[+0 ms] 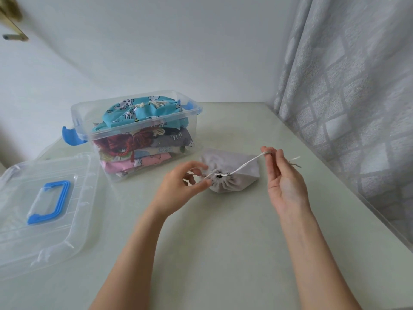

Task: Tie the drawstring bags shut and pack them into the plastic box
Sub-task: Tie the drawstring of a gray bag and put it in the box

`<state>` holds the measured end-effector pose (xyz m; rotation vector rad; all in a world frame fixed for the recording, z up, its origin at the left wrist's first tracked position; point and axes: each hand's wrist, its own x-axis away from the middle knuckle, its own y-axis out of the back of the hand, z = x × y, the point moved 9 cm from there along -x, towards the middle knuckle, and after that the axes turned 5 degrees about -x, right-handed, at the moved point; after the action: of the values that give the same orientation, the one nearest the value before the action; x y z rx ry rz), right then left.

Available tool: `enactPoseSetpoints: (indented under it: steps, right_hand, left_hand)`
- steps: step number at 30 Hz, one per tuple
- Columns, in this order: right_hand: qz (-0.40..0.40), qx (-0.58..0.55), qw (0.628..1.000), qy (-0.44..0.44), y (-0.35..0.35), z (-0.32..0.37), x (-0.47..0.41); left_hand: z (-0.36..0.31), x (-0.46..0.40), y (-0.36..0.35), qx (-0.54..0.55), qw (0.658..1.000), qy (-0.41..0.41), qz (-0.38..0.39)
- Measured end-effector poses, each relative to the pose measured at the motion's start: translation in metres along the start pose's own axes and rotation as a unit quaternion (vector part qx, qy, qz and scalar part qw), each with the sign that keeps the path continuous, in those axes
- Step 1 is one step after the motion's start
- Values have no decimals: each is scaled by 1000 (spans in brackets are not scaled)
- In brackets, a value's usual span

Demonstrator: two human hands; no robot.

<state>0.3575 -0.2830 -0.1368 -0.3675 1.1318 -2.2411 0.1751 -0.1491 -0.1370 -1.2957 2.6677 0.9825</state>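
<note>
**Cinching the grey bag**

Lay on the table [223, 242] just right of the box [136, 133]: grey bag [234, 175], mouth gathered. Pinched the cord [245, 164] at the mouth with left hand [183, 186]; pulled its loop up-right with curled right hand [283, 175] fingers. Best done by bracing the mouth, drawing steadily, then knotting close against the gathers. Box nearly full; lid [42, 209] off.
</note>
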Motion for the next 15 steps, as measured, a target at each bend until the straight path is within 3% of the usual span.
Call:
enactPoseSetpoints:
  steps: [2,4,7,9,12,15]
  right_hand:
    - [3,39,999,11,0,3,-1]
    - [15,37,999,-14,-1,-1,0]
    - [-1,22,999,-32,-2,-2,2]
    - [-12,130,991,13,-3,6,4]
    - [7,258,963,77,-10,11,8]
    - [2,287,954,88,-9,14,6]
  left_hand:
    - [-4,2,-1,-105,993,-45,19]
    - [-6,3,3,-130,989,-63,9]
    - [-4,1,15,-38,998,-51,-24]
    - [0,1,18,33,999,-18,-25]
    - [6,2,14,53,999,11,-4]
    - [10,2,10,42,999,29,20]
